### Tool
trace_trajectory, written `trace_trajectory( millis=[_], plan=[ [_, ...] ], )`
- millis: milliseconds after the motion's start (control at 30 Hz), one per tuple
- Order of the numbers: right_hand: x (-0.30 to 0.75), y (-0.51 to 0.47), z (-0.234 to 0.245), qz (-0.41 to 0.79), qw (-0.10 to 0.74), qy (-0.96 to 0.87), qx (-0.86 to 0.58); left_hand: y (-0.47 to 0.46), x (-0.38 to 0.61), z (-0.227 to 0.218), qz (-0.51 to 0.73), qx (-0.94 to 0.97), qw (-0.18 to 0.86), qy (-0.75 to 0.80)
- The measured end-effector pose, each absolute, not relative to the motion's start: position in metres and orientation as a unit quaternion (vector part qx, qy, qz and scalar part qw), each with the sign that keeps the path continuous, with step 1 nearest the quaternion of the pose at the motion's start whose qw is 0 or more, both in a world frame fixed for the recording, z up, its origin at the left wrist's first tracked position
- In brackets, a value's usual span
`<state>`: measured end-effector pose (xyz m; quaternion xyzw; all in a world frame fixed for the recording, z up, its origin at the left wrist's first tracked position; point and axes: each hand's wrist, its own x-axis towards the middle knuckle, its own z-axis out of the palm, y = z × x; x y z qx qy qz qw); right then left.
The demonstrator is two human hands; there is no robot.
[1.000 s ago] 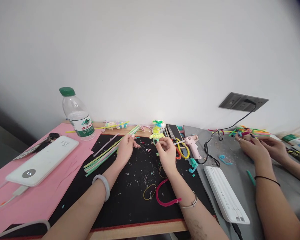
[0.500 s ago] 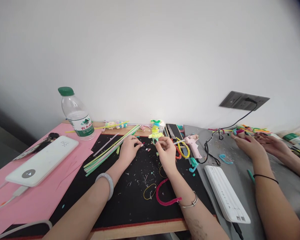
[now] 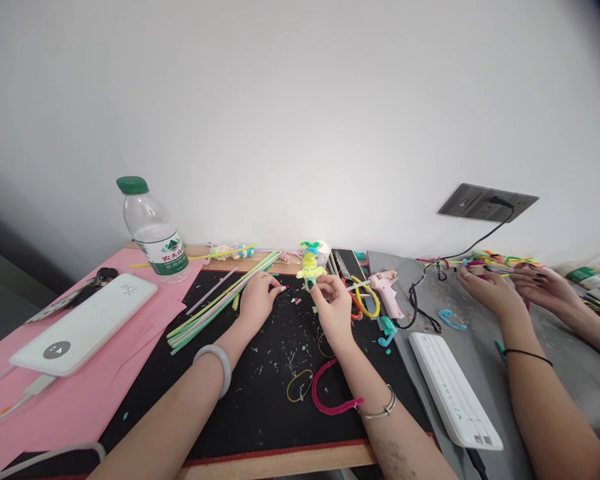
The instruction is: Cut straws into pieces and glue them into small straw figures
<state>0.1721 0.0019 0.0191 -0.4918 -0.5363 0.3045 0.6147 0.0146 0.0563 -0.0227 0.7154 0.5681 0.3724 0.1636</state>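
Note:
Upright between the thumb and fingers of my right hand (image 3: 334,301) is a small pipe-cleaner figure (image 3: 311,267), yellow with blue and green at its top. My left hand (image 3: 260,297) hovers low over the black mat (image 3: 260,413), thumb and fingertips pinched together; a tiny dark red and white bit shows at the tips, too small to name. Tiny scraps (image 3: 296,301) lie just right of those fingertips. Beside my left hand rests a bundle of green, yellow and pale pipe cleaners (image 3: 215,303). A magenta pipe cleaner (image 3: 320,400) curves on the mat beneath my right forearm.
Right of my right hand lie a pink glue gun (image 3: 387,293), scissors (image 3: 344,265) and a white power bank (image 3: 453,390). Another person's hands (image 3: 495,290) work at far right. A water bottle (image 3: 155,233) and second power bank (image 3: 85,323) occupy the left.
My right hand has turned the figure slightly, and both hands otherwise stay nearly in place. The other person's nearer hand has shifted a little left.

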Motion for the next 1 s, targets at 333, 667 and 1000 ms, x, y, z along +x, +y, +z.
trace_trajectory(
  millis=[333,667,1000],
  plan=[
    [0.172,0.002,0.019,0.306,0.613,-0.537,-0.492,0.059,0.013,-0.018,0.36,0.701,0.209,0.579],
    [0.173,0.003,0.017,0.3,0.611,-0.541,-0.494,0.059,0.01,-0.013,0.491,0.573,0.372,0.541],
    [0.172,0.003,0.019,0.292,0.611,-0.548,-0.491,0.05,0.012,-0.002,0.502,0.575,0.371,0.529]
  ],
)
